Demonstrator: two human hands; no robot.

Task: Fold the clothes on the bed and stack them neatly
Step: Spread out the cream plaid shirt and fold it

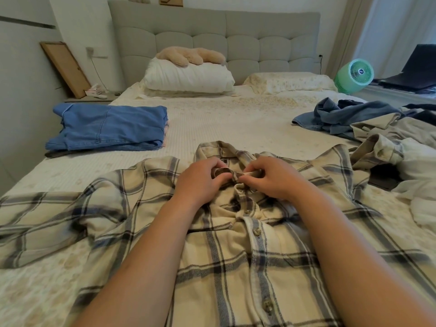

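Observation:
A cream plaid shirt (236, 244) with grey-blue stripes lies spread face up on the bed (224, 119), collar away from me, sleeves out to both sides. My left hand (200, 180) pinches the left side of the collar band at the neck. My right hand (271, 178) pinches the right side of the same band; the two hands almost touch. Lower buttons look fastened. A folded stack topped by a blue denim garment (106, 128) sits at the left. A loose heap of unfolded clothes (368, 128), blue denim and beige, lies at the right.
Two pillows (188, 76) and a plush toy (191, 56) rest against the grey headboard. A green fan (354, 76) and a laptop (415, 72) stand at the far right. A nightstand (94, 97) and a leaning frame stand at the left.

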